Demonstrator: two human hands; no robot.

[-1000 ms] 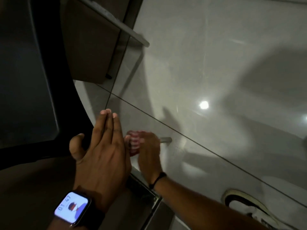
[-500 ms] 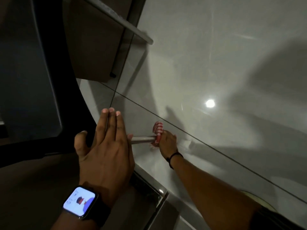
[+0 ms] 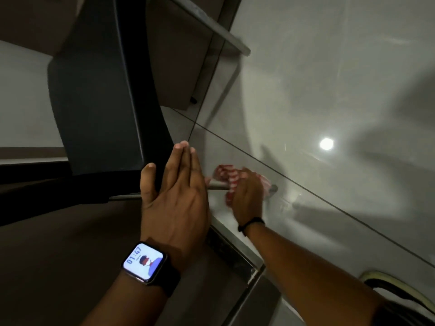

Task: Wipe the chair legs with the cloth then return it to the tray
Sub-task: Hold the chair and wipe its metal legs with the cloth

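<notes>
- The cloth (image 3: 229,178) is striped red and white.
- The chair leg (image 3: 217,184) wrapped in it is a dull silver-grey metal.
- A second chair leg (image 3: 211,27), near the top edge of the floor, is the same grey metal, with a small black foot (image 3: 193,100) close by.
- The chair's seat and back (image 3: 98,95) look black to dark charcoal.
- The floor (image 3: 329,78) is pale grey glossy tile with thin dark grout lines and one bright white light reflection (image 3: 326,144).
- The smartwatch (image 3: 143,262) has a black strap and a pale lilac face with dark blue digits.
- The wristband (image 3: 250,224) is black.
- The shoe (image 3: 390,285) at the floor's lower right corner has a cream rim around a black opening.
</notes>
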